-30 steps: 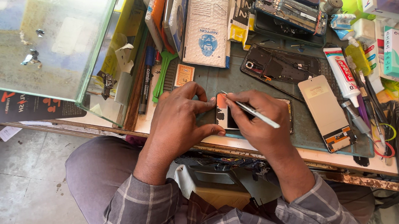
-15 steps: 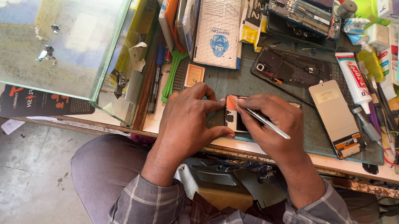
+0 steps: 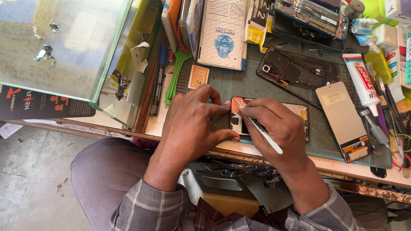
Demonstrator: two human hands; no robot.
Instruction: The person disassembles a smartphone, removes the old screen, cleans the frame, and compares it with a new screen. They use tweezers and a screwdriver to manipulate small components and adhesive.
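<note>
An opened phone [image 3: 301, 115] lies flat on the green work mat [image 3: 241, 84], mostly covered by my hands. My left hand [image 3: 192, 126] pinches its left end between thumb and fingers. My right hand [image 3: 275, 130] rests on top of it and grips thin metal tweezers [image 3: 259, 126], whose tip touches the phone's upper left corner near an orange part.
A detached phone screen [image 3: 343, 121] lies right of my hands, a black back cover [image 3: 295, 69] behind them. A glue tube [image 3: 363, 84], pens and tools [image 3: 391, 118] crowd the right. Packets [image 3: 221, 26] stand at the back; a glass case [image 3: 44, 39] fills the left.
The view has shifted slightly. My hands have stayed on the phone, with the tweezers' tip moved a little toward its upper left corner.
</note>
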